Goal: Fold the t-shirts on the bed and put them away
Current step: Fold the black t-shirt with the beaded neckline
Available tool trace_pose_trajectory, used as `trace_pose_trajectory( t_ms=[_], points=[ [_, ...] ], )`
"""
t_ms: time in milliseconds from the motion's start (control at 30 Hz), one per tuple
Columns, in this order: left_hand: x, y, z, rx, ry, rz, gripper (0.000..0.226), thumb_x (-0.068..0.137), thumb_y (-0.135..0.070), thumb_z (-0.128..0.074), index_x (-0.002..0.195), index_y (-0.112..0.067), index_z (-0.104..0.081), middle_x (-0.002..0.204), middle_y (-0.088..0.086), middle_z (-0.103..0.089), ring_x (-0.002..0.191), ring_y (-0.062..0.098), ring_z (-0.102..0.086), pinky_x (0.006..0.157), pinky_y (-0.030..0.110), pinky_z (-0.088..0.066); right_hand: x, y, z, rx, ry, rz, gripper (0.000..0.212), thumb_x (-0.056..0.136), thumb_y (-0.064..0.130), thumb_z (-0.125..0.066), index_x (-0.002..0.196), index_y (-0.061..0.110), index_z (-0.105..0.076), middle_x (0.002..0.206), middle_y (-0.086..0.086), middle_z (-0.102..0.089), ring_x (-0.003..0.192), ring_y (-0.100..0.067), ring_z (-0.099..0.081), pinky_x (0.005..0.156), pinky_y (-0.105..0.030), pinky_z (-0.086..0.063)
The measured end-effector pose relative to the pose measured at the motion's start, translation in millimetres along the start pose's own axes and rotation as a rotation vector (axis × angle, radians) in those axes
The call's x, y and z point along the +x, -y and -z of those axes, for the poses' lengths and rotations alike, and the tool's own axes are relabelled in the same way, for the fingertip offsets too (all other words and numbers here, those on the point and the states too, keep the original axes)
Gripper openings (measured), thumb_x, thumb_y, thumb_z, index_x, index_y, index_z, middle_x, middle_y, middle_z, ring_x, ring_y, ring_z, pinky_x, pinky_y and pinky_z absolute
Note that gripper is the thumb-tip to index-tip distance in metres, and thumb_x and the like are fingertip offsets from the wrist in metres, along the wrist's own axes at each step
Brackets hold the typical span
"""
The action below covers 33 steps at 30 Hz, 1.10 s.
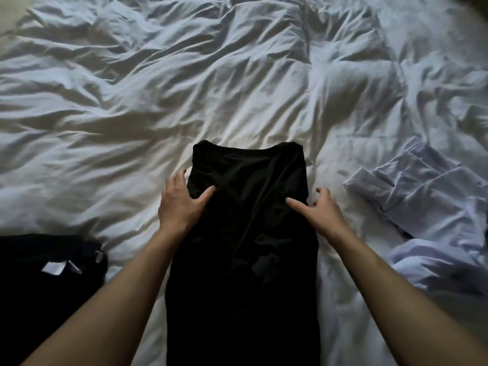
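Shirt: black t-shirt [245,233] lay narrow between both hands on the bed [158,101].
Left hand [182,204]: fingers spread, pressing its edge.
Right hand [320,210]: fingers loosely curled, thumb touching it.

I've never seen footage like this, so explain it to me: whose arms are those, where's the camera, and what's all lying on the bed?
There is no machine here. A person wears a camera on the head, looking forward and down, so the two bare arms reaching in from the bottom are their own.

The surface is a bed with a rumpled white duvet. In the middle lies a black t-shirt, already folded into a long narrow strip.

The left hand rests on the strip's left edge, thumb on the cloth. The right hand sits at the right edge, fingers loosely bent. Neither clearly holds anything.

At lower left is another black garment with white labels showing. On the right lie pale crumpled clothes, still unfolded.
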<state>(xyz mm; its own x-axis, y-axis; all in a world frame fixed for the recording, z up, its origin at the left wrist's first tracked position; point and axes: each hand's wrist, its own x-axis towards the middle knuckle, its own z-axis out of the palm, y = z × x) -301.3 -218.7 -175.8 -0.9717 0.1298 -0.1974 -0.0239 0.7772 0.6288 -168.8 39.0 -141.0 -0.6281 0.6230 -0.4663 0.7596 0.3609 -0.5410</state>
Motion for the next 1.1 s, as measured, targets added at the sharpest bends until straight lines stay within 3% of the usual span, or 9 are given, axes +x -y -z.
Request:
trace_pose_trajectory(
  t_ms=[133, 200, 300, 433, 533, 667, 767, 900, 1100],
  points=[
    [36.2, -16.2, -18.9, 0.159, 0.077, -0.048, 0.083, 0.082, -0.054, -0.068, 0.151, -0.03, -0.028, 0.137, 0.009, -0.045, 0.128, 0.03, -0.046, 0.098, 0.046, -0.045, 31.8, 19.1, -13.1, -0.116, -0.073, 0.16, 0.108, 0.077, 0.054, -0.076, 0.156, 0.031, -0.006, 0.15, -0.015, -0.025, 0.138, -0.034, -0.034, 0.109, -0.044, -0.035],
    [50.0, -15.4, -20.9, 0.192, 0.077, -0.08, 0.062, 0.088, -0.041, -0.065, 0.144, -0.028, -0.041, 0.126, 0.011, -0.055, 0.119, 0.032, -0.053, 0.093, 0.044, -0.047, 47.9, 25.0, -15.4, -0.21, -0.091, 0.305, 0.095, 0.081, 0.049, -0.074, 0.153, 0.044, -0.013, 0.15, -0.01, -0.022, 0.138, -0.032, -0.031, 0.11, -0.046, -0.036],
    [64.0, 0.9, -19.3, 0.101, 0.076, -0.159, 0.029, 0.091, -0.021, -0.062, 0.12, -0.021, -0.061, 0.092, 0.004, -0.063, 0.097, 0.033, -0.062, 0.079, 0.037, -0.047, 76.5, 21.5, -14.5, -0.295, -0.042, 0.32, 0.045, 0.088, 0.035, -0.069, 0.13, 0.028, -0.056, 0.123, -0.007, -0.04, 0.12, -0.031, -0.049, 0.1, -0.039, -0.042],
    [76.7, 21.4, -8.0, 0.03, -0.006, -0.109, 0.021, 0.09, -0.01, -0.056, 0.109, -0.014, -0.066, 0.081, 0.004, -0.058, 0.087, 0.033, -0.061, 0.072, 0.031, -0.038, 98.5, 5.0, -5.0, -0.256, -0.171, 0.257, 0.014, 0.094, 0.019, -0.059, 0.102, 0.007, -0.058, 0.112, -0.018, -0.053, 0.105, -0.037, -0.055, 0.089, -0.04, -0.042],
    [86.8, 23.6, -2.3, -0.041, -0.051, -0.051, 0.027, 0.095, -0.014, -0.053, 0.12, -0.015, -0.062, 0.084, 0.006, -0.059, 0.089, 0.034, -0.061, 0.073, 0.031, -0.037, 107.1, 1.1, 7.1, -0.188, -0.249, 0.229, 0.02, 0.095, 0.021, -0.058, 0.11, 0.007, -0.056, 0.117, -0.02, -0.055, 0.109, -0.037, -0.054, 0.09, -0.038, -0.041],
    [72.6, 23.7, -6.9, -0.061, 0.021, 0.027, 0.069, 0.092, -0.045, -0.061, 0.149, -0.018, -0.033, 0.124, 0.013, -0.06, 0.116, 0.034, -0.057, 0.098, 0.043, -0.045, 86.9, -0.1, -3.5, -0.113, -0.212, 0.244, 0.086, 0.086, 0.05, -0.067, 0.152, 0.014, -0.024, 0.145, -0.018, -0.033, 0.132, -0.034, -0.04, 0.107, -0.041, -0.036],
    [32.3, 22.1, -11.6, -0.056, -0.021, 0.103, 0.089, 0.086, -0.061, -0.062, 0.153, -0.021, -0.019, 0.148, 0.014, -0.044, 0.13, 0.035, -0.048, 0.106, 0.048, -0.042, 46.2, -6.8, -23.7, -0.419, -0.403, 0.429, 0.091, 0.084, 0.069, -0.054, 0.154, 0.018, -0.026, 0.153, -0.023, -0.026, 0.136, -0.042, -0.033, 0.109, -0.05, -0.032],
    [-26.1, 39.7, -22.6, 0.002, -0.013, 0.051, 0.063, 0.093, -0.032, -0.064, 0.146, -0.013, -0.036, 0.134, 0.019, -0.058, 0.117, 0.039, -0.057, 0.093, 0.047, -0.046, -18.0, -31.0, -59.4, -0.562, -0.304, 0.776, 0.072, 0.09, 0.064, -0.045, 0.146, 0.018, -0.046, 0.149, -0.02, -0.04, 0.137, -0.04, -0.038, 0.111, -0.052, -0.031],
    [-7.3, 52.3, -7.3, -0.175, -0.06, 0.182, 0.025, 0.101, -0.019, -0.048, 0.119, -0.007, -0.06, 0.113, 0.016, -0.067, 0.107, 0.035, -0.061, 0.08, 0.036, -0.04, -24.4, -66.7, -66.8, -0.726, -0.152, 0.571, 0.077, 0.087, 0.064, -0.038, 0.147, 0.016, -0.044, 0.148, -0.016, -0.044, 0.135, -0.036, -0.042, 0.111, -0.054, -0.032]
  ],
)
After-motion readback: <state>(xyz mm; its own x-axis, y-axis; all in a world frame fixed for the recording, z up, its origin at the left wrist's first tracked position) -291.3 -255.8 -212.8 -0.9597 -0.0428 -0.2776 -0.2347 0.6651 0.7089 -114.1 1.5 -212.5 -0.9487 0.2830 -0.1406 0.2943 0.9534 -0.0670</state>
